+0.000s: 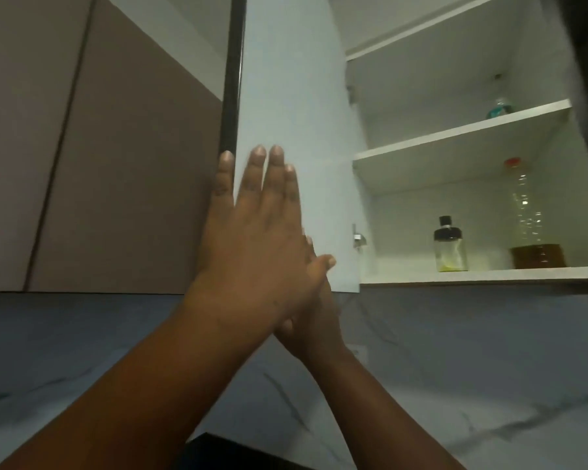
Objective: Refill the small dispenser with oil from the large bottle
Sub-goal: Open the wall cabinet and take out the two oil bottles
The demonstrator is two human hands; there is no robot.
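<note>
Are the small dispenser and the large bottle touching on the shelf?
Apart. The head view shows bare white cabinet wall between the small dispenser and the large bottle.

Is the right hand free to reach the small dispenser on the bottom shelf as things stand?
Probably yes. The cabinet door is swung open and nothing stands in front of the small dispenser; the large bottle sits apart, to its right. The right hand is low, mostly hidden behind the left hand.

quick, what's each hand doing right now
Left hand: open, fingers straight, flat on the cabinet door.
Right hand: mostly hidden behind the left; cannot tell.

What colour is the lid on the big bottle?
Red, on the large bottle, seen in the head view.
</note>
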